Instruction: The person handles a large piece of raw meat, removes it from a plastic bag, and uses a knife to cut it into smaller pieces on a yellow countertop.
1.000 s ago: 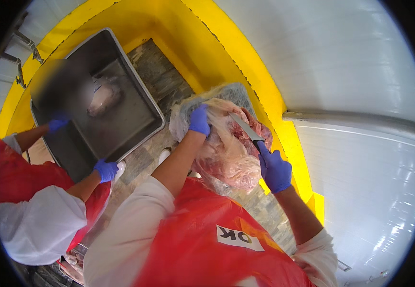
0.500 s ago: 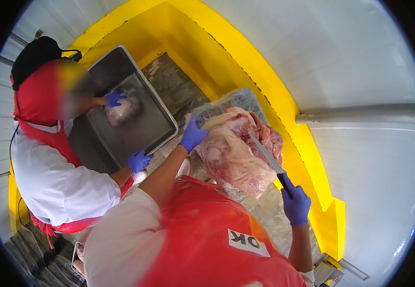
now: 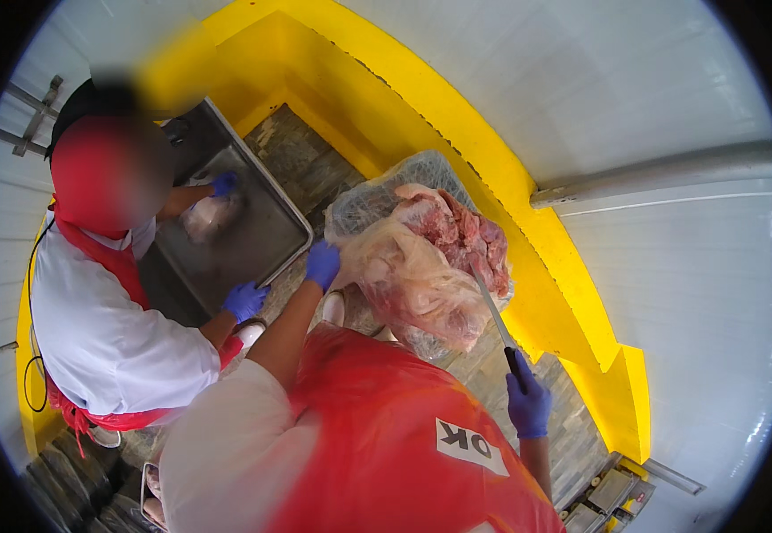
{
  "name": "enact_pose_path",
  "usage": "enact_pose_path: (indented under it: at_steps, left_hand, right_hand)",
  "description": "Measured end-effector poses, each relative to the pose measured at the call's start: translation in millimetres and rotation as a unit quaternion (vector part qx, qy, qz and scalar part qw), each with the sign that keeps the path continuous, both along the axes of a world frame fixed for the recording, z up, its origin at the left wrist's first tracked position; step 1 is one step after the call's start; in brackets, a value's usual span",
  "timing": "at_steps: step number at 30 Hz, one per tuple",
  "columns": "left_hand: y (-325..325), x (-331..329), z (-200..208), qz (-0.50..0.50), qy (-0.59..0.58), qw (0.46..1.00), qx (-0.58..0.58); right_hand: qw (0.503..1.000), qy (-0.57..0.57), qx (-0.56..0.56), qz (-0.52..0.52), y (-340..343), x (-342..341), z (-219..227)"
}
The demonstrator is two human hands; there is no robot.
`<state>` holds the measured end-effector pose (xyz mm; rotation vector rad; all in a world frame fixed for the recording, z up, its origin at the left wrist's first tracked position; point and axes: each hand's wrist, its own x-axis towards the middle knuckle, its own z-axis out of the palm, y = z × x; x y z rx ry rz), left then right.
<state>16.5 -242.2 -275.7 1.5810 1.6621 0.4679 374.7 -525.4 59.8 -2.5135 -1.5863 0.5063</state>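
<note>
A large heap of raw pink-red meat (image 3: 457,235) lies in front of me. A pale, stretchy sheet (image 3: 395,271) covers its left part; I cannot tell if it is skin or plastic. My blue-gloved left hand (image 3: 323,265) is closed at the sheet's left edge, drawing it taut. My blue-gloved right hand (image 3: 529,398) grips the black handle of a long knife (image 3: 495,313), its blade pointing away from me with the tip against the meat's right side.
Clear plastic wrap (image 3: 435,169) covers the load beneath the meat. At left, a co-worker (image 3: 124,311) in a red apron reaches into a deep metal bin (image 3: 266,244) holding a pale piece of meat (image 3: 210,218). A yellow curb (image 3: 537,240) and white wall run along the right.
My left hand has moved left, stretching the pale sheet and baring more red meat. The knife has shifted down along the meat's right side. The view has shifted slightly.
</note>
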Motion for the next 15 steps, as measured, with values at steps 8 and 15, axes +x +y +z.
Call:
enact_pose_path:
  at_steps: [8, 15]
  left_hand:
    - [-53.4, -21.9, -16.4, 0.081, -0.168, 0.982, -0.040]
    - [8.8, 75.0, 151.9, -0.264, -0.116, 0.913, 0.289]
  right_hand:
    - [0.995, 0.049, -0.079, -0.028, 12.4, 12.1, 12.9]
    - [0.977, 0.194, 0.030, 0.083, 9.3, 47.3, -19.3]
